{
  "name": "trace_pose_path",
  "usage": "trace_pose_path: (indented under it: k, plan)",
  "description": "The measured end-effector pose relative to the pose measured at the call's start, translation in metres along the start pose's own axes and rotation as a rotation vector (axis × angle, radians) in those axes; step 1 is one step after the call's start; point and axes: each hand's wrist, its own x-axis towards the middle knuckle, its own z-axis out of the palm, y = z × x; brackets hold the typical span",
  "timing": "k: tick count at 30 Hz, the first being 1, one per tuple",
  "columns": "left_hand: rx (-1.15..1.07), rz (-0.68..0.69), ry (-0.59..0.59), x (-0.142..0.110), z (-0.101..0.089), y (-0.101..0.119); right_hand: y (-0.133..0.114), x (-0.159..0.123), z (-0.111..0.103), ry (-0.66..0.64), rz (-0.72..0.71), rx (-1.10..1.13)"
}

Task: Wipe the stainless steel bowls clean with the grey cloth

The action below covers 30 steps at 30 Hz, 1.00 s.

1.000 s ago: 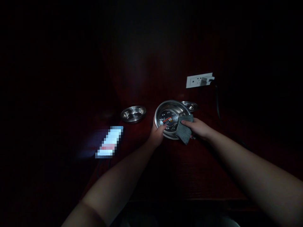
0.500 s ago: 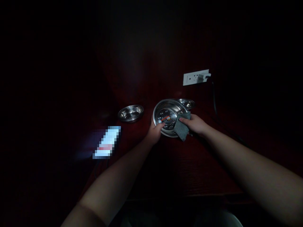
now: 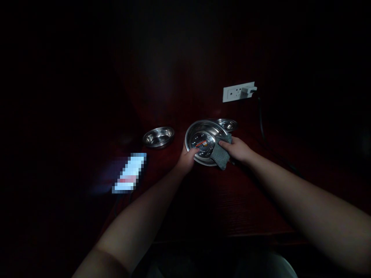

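Observation:
A shiny steel bowl (image 3: 199, 131) is tilted toward me above the dark red table, an orange and black label on its inner bottom. My left hand (image 3: 187, 159) grips its lower left rim, thumb inside and fingers hidden behind. On the right side, my right hand (image 3: 239, 149) is closed on a grey-green cloth (image 3: 220, 154) folded over the rim. The right thumb presses the cloth from the inner side; the other fingers are mostly out of sight behind it.
Another steel bowl (image 3: 158, 138), perhaps a stack, sits to the left. Behind the held bowl stands a further steel dish (image 3: 227, 124). A lit, pixelated screen (image 3: 130, 173) lies at left. On the wall, a white socket (image 3: 239, 92) has a plug with a black cord (image 3: 261, 119).
The whole view has shifted slightly, so everything sits a little higher and further left. My left thumb has slid a little on the rim; both hands keep their grip.

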Motion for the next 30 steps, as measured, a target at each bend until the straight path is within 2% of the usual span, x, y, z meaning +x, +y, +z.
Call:
trace_pose_path:
  k: [4,11,16,20,25,30]
  plan:
    - [-0.002,-0.016,0.005,-0.001,-0.001,0.004,0.004,0.004,-0.002,0.009,-0.048,-0.031]
    - [-0.052,-0.081,-0.106,0.001,-0.008,0.002,0.004,0.003,-0.004,-0.001,-0.04,0.004]
    - [-0.041,-0.089,-0.23,0.0,-0.011,0.006,0.005,0.002,-0.005,-0.025,-0.027,0.01]
    - [-0.029,-0.065,-0.276,-0.003,-0.01,0.009,0.006,0.002,-0.006,-0.046,-0.03,0.021]
    - [-0.028,-0.026,-0.317,-0.006,-0.009,0.009,0.003,-0.001,-0.004,-0.031,0.002,0.012]
    - [-0.056,-0.005,-0.288,-0.01,-0.006,0.003,0.001,-0.001,-0.006,0.001,0.022,-0.016]
